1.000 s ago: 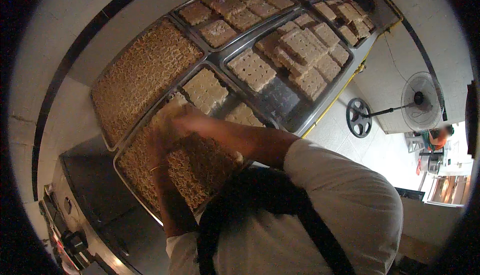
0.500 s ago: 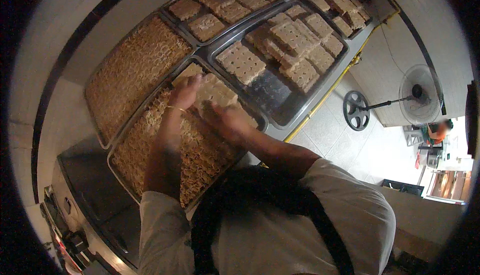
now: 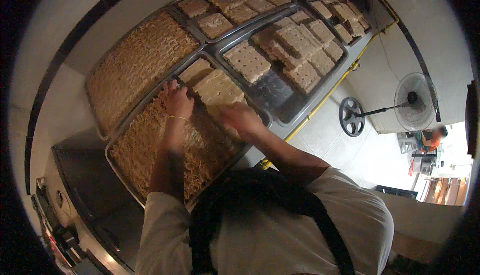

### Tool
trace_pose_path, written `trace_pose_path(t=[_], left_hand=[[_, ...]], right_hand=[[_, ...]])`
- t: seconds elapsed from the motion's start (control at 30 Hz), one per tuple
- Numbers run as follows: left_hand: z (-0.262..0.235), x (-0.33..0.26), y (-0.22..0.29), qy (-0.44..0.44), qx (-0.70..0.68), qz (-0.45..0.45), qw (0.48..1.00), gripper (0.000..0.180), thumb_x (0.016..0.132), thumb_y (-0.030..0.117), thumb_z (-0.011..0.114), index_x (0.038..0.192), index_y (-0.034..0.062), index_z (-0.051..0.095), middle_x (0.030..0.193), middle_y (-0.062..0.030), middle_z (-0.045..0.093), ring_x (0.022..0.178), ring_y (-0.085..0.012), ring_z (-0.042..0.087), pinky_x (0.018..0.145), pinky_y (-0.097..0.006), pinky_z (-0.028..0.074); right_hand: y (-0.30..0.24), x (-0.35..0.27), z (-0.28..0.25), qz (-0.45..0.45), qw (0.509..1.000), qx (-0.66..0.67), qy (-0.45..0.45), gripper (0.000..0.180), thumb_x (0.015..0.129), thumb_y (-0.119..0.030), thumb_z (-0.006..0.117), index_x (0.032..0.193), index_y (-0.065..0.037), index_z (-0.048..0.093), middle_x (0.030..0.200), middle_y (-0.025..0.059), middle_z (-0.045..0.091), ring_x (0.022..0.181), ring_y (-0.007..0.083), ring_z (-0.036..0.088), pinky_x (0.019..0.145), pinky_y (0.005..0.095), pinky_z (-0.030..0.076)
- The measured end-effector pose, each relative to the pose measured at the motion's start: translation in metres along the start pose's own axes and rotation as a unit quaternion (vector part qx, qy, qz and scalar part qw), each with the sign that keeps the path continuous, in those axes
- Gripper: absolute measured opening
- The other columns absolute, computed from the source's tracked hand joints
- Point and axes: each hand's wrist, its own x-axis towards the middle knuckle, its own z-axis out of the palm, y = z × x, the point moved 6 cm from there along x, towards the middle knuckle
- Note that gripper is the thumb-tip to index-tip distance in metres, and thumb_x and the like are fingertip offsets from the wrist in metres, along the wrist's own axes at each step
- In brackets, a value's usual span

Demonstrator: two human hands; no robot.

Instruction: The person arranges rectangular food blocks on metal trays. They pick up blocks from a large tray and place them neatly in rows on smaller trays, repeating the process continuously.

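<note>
Though unclear in finger closure, left hand [image 3: 179,101] and right hand [image 3: 243,120] at metal tray [image 3: 270,119] of pale slabs [image 3: 219,89], brown sheet [image 3: 142,147].

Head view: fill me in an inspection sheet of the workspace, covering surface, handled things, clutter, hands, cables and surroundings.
Surface: grey counter, largely covered by metal trays.
Handled things: pale slab in the near tray, beside a crinkly brown mass.
Clutter: dark items at lower left, too unclear to name.
Left hand: fingers bent, left of the slab; grip unclear.
Right hand: at the slab's near edge, slightly blurred; grip unclear.
Cables: thin cord hanging above the fan; yellow line along the counter edge.
Surroundings: standing fan at right; another person in the background.
</note>
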Motion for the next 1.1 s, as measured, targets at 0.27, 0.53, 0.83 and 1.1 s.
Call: trace_pose_path(t=[0.27, 0.53, 0.83, 1.1], left_hand=[[-0.021, -0.03, -0.009, 0.005, -0.141, 0.01, 0.99, 0.047, 0.086, 0.03, 0.079, 0.128, 0.0117, 0.07, 0.151, -0.019, 0.051, 0.145, -0.045, 0.037, 0.117, -0.056, 0.034], [-0.038, -0.197, -0.103, 0.139, -0.078, 0.043, 0.986, 0.06, 0.095, 0.035, 0.069, 0.145, 0.0077, 0.054, 0.15, -0.0218, 0.051, 0.145, -0.0456, 0.039, 0.12, -0.058, 0.028], [-0.033, -0.249, -0.115, 0.18, -0.057, 0.02, 0.982, 0.058, 0.095, 0.033, 0.067, 0.143, 0.0059, 0.05, 0.153, -0.02, 0.046, 0.148, -0.0435, 0.035, 0.122, -0.059, 0.025], [-0.03, -0.241, -0.115, 0.132, -0.07, -0.022, 0.989, 0.056, 0.097, 0.034, 0.065, 0.144, 0.0071, 0.051, 0.156, -0.0189, 0.044, 0.152, -0.04, 0.03, 0.125, -0.057, 0.02]], right_hand=[[-0.044, -0.053, 0.005, -0.01, 0.994, -0.11, 0.016, 0.047, 0.094, -0.021, 0.072, 0.132, 0.002, 0.055, 0.121, 0.0151, 0.066, 0.11, 0.0237, 0.066, 0.094, 0.0352, 0.052], [-0.081, -0.096, 0.055, -0.026, 0.938, -0.297, -0.179, 0.082, 0.094, -0.034, 0.069, 0.159, -0.004, 0.03, 0.146, 0.0297, 0.051, 0.134, 0.0469, 0.051, 0.114, 0.049, 0.041], [-0.047, -0.067, 0.077, -0.095, 0.907, -0.392, -0.118, 0.081, 0.093, -0.04, 0.072, 0.15, 0.006, 0.036, 0.133, 0.0256, 0.062, 0.124, 0.0419, 0.061, 0.103, 0.048, 0.048], [-0.01, -0.041, 0.043, 0.266, 0.91, -0.271, -0.166, 0.069, 0.093, -0.065, 0.065, 0.131, -0.008, 0.066, 0.11, 0.0134, 0.071, 0.104, 0.0282, 0.067, 0.085, 0.0444, 0.055]])
